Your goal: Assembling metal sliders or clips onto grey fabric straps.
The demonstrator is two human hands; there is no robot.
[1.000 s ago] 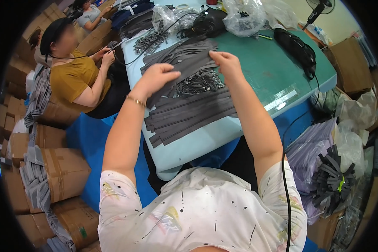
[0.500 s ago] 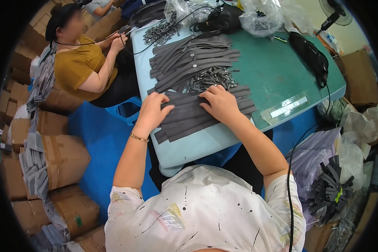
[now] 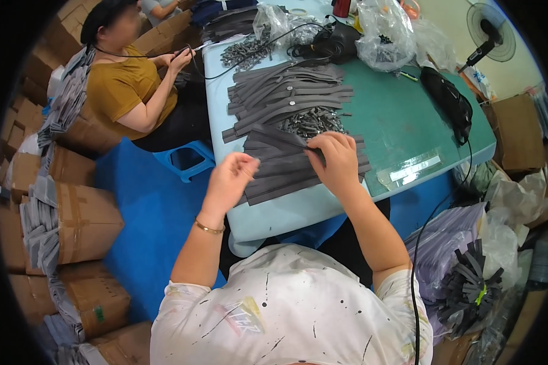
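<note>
The person's right hand (image 3: 335,159) pinches one end of a flat, dark grey fabric strip (image 3: 279,139) slanting over a row of similar grey strips (image 3: 280,177). The left hand (image 3: 230,176) is curled beside the row's left edge; whether its fingertips meet is unclear. Beyond lies a heap of small, dark metallic pieces (image 3: 310,121) on the pale-blue and green table (image 3: 402,115).

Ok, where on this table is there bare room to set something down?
The biggest bare patch is the green surface, between the grey strips and the black bag. A narrower pale-blue margin lies between strips and near edge. It's crowded among the strips and small parts, and around the clear plastic bag.
</note>
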